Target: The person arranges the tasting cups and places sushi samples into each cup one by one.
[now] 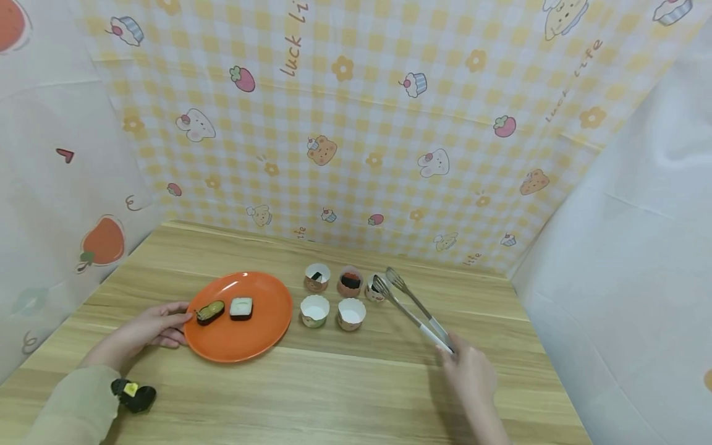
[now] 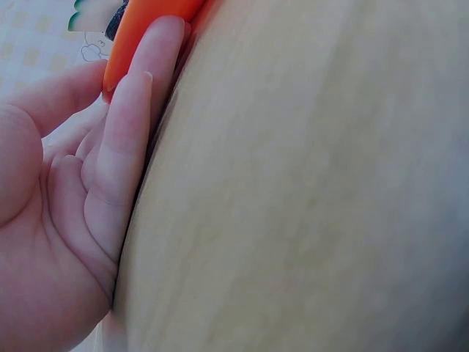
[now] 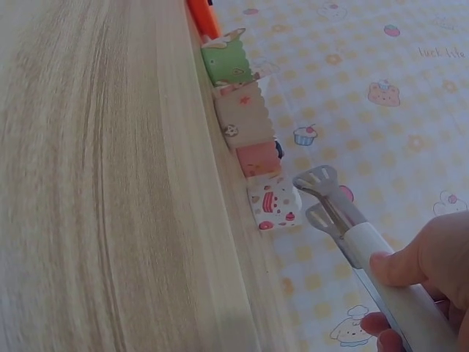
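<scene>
An orange oval plate (image 1: 250, 340) lies on the table, bearing an oval yellow-topped sushi piece (image 1: 210, 313) and a square white-topped one (image 1: 241, 308). My left hand (image 1: 156, 324) grips the plate's left rim, thumb above and fingers beneath, low against the wood in the left wrist view. With my right hand (image 1: 470, 374) I hold metal tongs with white handles (image 3: 403, 293). Their slotted tips stand spread, with nothing between them, overlapping the back right paper cup (image 1: 376, 296) in the head view. A dark piece inside that cup is partly hidden by the tongs.
Beside it, the back row has a cup (image 1: 316, 285) with a black-and-white piece and a cup (image 1: 350, 292) with a red-topped black one. Two front cups (image 1: 314, 320) show white insides. A patterned cloth (image 1: 367, 111) hangs behind the wooden table (image 1: 334, 395).
</scene>
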`<state>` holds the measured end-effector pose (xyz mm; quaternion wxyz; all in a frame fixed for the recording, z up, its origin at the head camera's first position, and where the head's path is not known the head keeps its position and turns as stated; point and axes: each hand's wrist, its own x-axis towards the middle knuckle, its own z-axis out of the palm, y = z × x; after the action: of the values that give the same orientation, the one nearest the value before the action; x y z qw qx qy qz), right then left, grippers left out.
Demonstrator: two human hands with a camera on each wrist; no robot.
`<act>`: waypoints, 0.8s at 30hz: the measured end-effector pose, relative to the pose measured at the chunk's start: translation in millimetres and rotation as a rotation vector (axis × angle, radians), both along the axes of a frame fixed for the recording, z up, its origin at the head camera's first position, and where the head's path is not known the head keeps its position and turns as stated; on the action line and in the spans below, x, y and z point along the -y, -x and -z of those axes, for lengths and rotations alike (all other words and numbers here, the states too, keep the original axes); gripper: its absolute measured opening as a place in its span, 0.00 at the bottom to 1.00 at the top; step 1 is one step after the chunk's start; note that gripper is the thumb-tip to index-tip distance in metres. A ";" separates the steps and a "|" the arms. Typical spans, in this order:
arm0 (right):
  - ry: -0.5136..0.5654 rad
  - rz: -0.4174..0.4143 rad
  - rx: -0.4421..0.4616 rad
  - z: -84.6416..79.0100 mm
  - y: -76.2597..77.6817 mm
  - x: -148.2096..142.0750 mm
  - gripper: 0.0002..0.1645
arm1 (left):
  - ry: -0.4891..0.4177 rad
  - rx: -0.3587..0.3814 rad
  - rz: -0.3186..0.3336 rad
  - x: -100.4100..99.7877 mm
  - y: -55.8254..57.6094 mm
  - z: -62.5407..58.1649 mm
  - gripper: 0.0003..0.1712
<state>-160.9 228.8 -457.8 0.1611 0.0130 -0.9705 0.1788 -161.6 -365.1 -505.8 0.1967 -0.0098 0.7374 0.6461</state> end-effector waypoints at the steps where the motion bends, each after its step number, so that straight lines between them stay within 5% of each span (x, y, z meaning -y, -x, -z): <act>1: 0.000 0.000 -0.001 0.1 0.1 0.3 0.25 | -0.002 -0.001 0.001 0.0 -0.1 -0.2 0.38; 24: 0.028 -0.010 0.051 -0.3 3.1 6.8 0.28 | 0.004 -0.008 0.026 2.5 1.1 1.0 0.37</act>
<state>-164.0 222.0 -457.5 0.1356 0.0108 -0.9717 0.1933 -162.7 -367.6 -506.8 0.2023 0.0020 0.7395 0.6420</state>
